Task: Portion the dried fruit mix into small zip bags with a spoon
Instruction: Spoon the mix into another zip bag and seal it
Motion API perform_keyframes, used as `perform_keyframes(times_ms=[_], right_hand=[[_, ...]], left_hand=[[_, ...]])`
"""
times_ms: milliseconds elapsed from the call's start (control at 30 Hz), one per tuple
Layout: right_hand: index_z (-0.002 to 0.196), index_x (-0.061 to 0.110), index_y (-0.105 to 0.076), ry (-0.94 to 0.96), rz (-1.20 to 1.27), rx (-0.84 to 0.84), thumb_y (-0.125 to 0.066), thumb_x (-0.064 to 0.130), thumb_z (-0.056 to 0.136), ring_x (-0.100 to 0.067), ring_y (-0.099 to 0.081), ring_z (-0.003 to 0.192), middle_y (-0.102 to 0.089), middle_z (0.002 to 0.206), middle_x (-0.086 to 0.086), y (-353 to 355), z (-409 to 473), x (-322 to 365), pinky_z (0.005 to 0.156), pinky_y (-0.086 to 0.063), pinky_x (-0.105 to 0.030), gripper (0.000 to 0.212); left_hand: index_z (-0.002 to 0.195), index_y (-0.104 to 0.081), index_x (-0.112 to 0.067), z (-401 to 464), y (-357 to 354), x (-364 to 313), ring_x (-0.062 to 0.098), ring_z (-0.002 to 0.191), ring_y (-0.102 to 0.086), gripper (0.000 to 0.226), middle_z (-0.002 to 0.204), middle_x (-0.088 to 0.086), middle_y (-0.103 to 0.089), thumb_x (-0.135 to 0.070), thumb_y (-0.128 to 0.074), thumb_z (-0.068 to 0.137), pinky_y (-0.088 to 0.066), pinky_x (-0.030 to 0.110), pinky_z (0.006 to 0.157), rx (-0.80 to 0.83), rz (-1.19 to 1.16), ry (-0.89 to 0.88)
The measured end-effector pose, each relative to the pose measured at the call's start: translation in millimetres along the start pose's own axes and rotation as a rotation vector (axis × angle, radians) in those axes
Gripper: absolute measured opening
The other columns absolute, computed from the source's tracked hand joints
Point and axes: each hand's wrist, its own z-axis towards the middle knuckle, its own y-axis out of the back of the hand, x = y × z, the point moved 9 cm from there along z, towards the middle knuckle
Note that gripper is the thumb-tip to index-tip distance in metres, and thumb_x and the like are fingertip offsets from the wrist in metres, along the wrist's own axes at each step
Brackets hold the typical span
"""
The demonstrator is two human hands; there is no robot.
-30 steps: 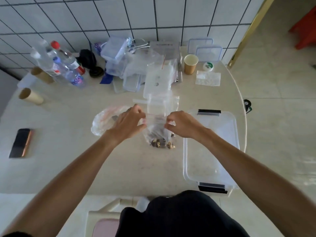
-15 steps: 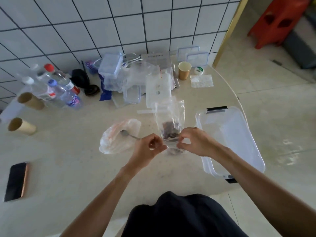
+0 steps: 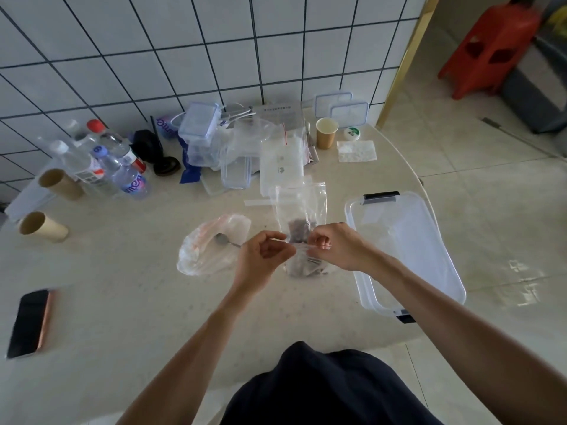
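You have two hands in view, the left hand (image 3: 260, 259) and the right hand (image 3: 336, 250), both pinching one small zip bag (image 3: 302, 262) with dark fruit in it. A second zip bag (image 3: 302, 207) lies just beyond it. You have one crumpled plastic bag (image 3: 208, 250) with one spoon (image 3: 222, 239) in it. One clear lid (image 3: 408, 250) lies to your right, one phone (image 3: 29, 323) to your left. You have three paper cups (image 3: 326, 133), two of them lying on their sides, and about three water bottles (image 3: 125, 176), though the cluster is hard to separate.
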Motion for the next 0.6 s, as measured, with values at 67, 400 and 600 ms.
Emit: perform_keyframes(times_ms=[67, 400, 600], right_hand=[[0.087, 0.015, -0.078, 0.004, 0.038, 0.004, -0.08, 0.022, 0.089, -0.001, -0.06, 0.07, -0.066, 0.075, 0.015, -1, 3, -2, 0.061, -0.038, -0.011, 0.007], [0.092, 0.013, -0.079, 0.009, 0.086, -0.018, -0.076, 0.021, 0.093, 0.004, -0.061, 0.073, -0.067, 0.077, 0.017, 1, 0, -6, 0.066, -0.043, -0.008, 0.009], [0.093, 0.012, -0.08, 0.017, 0.098, -0.015, -0.077, 0.025, 0.092, -0.007, -0.062, 0.076, -0.074, 0.086, 0.005, 0, 6, 2, 0.069, -0.042, -0.012, 0.012]], left_hand=[[0.104, -0.073, -0.02, 0, -1, 1, 0.016, 0.087, -0.079, 0.029, 0.09, 0.002, -0.082, -0.015, -0.09, 0.081, -0.06, 0.021, 0.077, -0.017, -0.017, 0.015], [0.091, -0.081, -0.032, -5, -10, 8, -0.003, 0.08, -0.072, 0.006, 0.088, -0.008, -0.081, -0.032, -0.084, 0.086, -0.051, 0.009, 0.071, -0.017, 0.026, 0.077], [0.09, -0.081, -0.039, -6, -19, 0, 0.001, 0.082, -0.072, 0.006, 0.09, -0.009, -0.081, -0.043, -0.08, 0.085, -0.053, 0.015, 0.073, 0.015, 0.067, 0.046]])
